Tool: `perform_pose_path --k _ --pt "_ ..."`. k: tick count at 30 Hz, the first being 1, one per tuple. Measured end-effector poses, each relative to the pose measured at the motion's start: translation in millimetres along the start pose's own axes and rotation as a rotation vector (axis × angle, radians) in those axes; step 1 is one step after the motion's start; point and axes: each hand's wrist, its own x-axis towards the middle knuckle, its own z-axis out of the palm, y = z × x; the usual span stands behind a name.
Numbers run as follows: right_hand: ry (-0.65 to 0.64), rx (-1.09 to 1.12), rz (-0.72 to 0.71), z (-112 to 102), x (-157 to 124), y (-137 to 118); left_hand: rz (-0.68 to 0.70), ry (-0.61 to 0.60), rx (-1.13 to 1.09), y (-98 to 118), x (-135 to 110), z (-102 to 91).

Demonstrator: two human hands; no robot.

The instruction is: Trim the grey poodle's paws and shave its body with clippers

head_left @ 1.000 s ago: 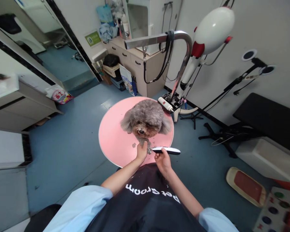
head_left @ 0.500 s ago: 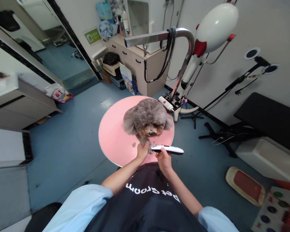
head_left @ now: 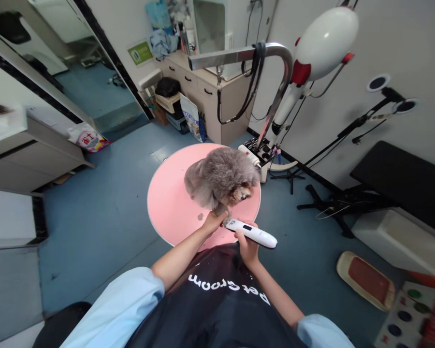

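A small grey curly dog (head_left: pixel 219 176) sits on a round pink grooming table (head_left: pixel 168 200), its head turned to the right. My left hand (head_left: pixel 213 222) is closed around the dog's front paw near the table's front edge. My right hand (head_left: pixel 247 244) grips a white electric clipper (head_left: pixel 253 233), whose head points left at the held paw. Small tufts of cut fur lie on the table beside the paw.
A metal grooming arm (head_left: pixel 275 72) with a black leash rises behind the table, next to a white and red stand dryer (head_left: pixel 321 41). A second clipper lies at the table's back right. Cabinets line the back wall; a black bench and scale stand right.
The dog has turned its head from facing me to the right. My right hand has tilted the clipper so its head angles toward the paw. My left hand keeps its hold.
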Motion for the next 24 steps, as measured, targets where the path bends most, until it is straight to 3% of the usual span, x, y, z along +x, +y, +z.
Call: perform_pose_path --k 5,16,24 --pt "-0.037 -0.077 -0.082 3 3 -4 -0.052 -0.094 -0.021 0 4 -5.2" --pt "-0.011 -0.113 -0.212 3 1 -4 -0.132 -0.096 -0.061 1 5 4.6" --pt "-0.026 -0.138 -0.394 -8 1 -2 -0.166 -0.107 -0.128 20 3 22.8"
